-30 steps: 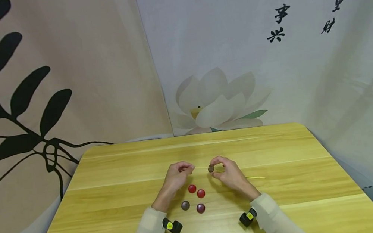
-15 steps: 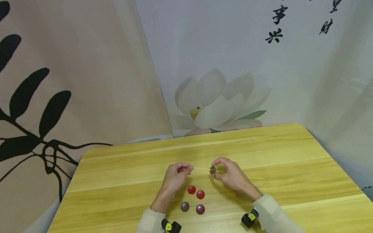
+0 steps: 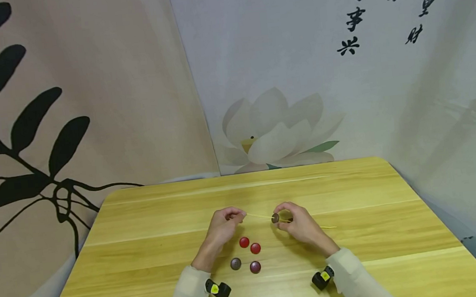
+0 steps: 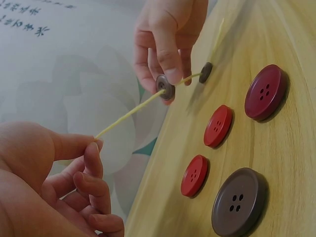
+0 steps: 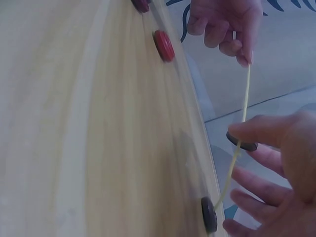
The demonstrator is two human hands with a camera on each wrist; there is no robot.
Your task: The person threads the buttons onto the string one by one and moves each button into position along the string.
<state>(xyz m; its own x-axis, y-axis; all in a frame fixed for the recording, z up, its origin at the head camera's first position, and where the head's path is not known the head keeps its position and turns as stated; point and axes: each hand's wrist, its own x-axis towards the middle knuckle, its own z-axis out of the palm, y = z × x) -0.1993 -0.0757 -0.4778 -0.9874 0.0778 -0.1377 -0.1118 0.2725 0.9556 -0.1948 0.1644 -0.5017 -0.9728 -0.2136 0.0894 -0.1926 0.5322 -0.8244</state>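
Observation:
My left hand [image 4: 59, 182] pinches the end of a yellow string [image 4: 129, 114] between thumb and fingertip. The string runs taut to a dark brown button [image 4: 165, 87], passing through one of its holes. With thumb and fingers, my right hand [image 3: 300, 223] pinches that button by its edge, above the table. Farther along the string, behind the right hand, is a second dark button [image 5: 209, 215]. The string's tail [image 3: 328, 227] reaches out to the right past the right wrist.
Loose on the wooden table [image 3: 163, 265], between the forearms, lie two red buttons [image 4: 218, 126], a maroon button [image 4: 265, 92] and a grey-brown button [image 4: 239, 201], each with several holes. A printed curtain [image 3: 273, 68] hangs behind the table's far edge.
My right hand has drawn slightly to the right with the button, sliding along the string, so the stretch between the hands is longer. The left hand stays nearly in place.

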